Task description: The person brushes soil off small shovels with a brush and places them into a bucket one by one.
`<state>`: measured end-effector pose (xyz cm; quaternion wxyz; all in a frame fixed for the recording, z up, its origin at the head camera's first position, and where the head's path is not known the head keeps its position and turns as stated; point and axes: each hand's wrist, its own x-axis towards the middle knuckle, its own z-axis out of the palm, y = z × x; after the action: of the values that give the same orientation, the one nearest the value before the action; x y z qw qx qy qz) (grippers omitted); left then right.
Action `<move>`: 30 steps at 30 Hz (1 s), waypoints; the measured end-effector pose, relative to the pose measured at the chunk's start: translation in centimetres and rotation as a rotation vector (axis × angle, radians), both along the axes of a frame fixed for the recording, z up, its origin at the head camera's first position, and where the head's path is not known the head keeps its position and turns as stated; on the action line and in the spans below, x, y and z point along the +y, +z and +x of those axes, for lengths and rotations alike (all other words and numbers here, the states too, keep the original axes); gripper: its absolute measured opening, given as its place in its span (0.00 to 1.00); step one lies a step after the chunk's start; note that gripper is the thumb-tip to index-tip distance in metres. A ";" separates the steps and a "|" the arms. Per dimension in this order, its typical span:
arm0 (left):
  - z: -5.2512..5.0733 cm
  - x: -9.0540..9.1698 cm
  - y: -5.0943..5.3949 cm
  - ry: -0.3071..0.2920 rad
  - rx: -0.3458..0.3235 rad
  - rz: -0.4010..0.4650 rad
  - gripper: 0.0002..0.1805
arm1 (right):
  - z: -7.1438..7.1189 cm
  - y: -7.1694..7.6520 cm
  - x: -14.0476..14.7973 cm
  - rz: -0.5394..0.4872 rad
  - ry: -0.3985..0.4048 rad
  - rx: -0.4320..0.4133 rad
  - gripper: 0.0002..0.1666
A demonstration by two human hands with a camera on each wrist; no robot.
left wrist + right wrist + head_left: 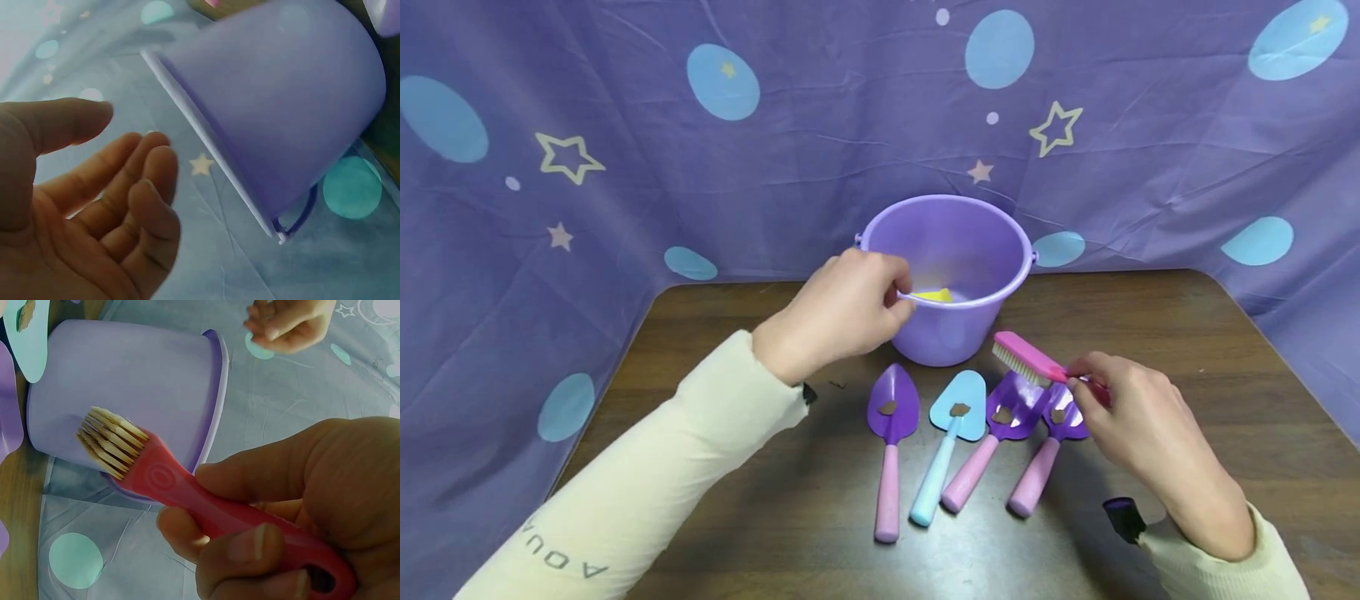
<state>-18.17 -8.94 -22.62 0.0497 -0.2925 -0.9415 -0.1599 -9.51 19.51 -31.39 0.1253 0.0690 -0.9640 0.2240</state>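
Observation:
My right hand [1157, 425] grips a pink brush [1028, 357] by its handle, thumb along the neck; its pale bristles [112, 440] show in the right wrist view. The brush head hangs above the purple shovel blades. Beside the rim of a light purple bucket [951, 333], my left hand [842, 308] is held up with loosely bent fingers. In the left wrist view the left fingers [100, 181] have nothing between them and stand apart from the bucket. Something yellow [936, 295] lies inside the bucket, mostly hidden by its wall.
A purple pointed trowel [891, 400], a light blue trowel [958, 400] and two purple shovels [1011, 408] with pink handles lie in a row before the bucket. Each blade carries a brown patch. A patterned purple cloth [880, 125] hangs behind the wooden table [760, 500].

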 end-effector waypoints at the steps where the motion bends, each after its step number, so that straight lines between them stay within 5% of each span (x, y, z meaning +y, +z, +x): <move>1: 0.6 -0.2 -0.2 -0.006 -0.001 0.001 0.05 | 0.0 0.0 0.0 0.001 -0.002 -0.003 0.09; 8: 3.7 -1.1 -2.2 0.005 -0.069 0.055 0.03 | 0.2 -0.1 -0.1 0.003 -0.003 -0.002 0.08; 23: 7.5 -2.3 -7.7 0.068 -0.139 0.263 0.04 | 0.2 0.1 -0.3 0.013 0.011 0.028 0.08; 30: 8.8 -2.4 -10.6 0.133 -0.091 0.171 0.08 | 0.3 0.2 -0.4 0.011 0.005 0.017 0.08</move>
<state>-9.34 -11.37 -33.24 0.0420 -0.2163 -0.9431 -0.2492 -9.25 19.10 -31.21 0.1327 0.0742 -0.9640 0.2183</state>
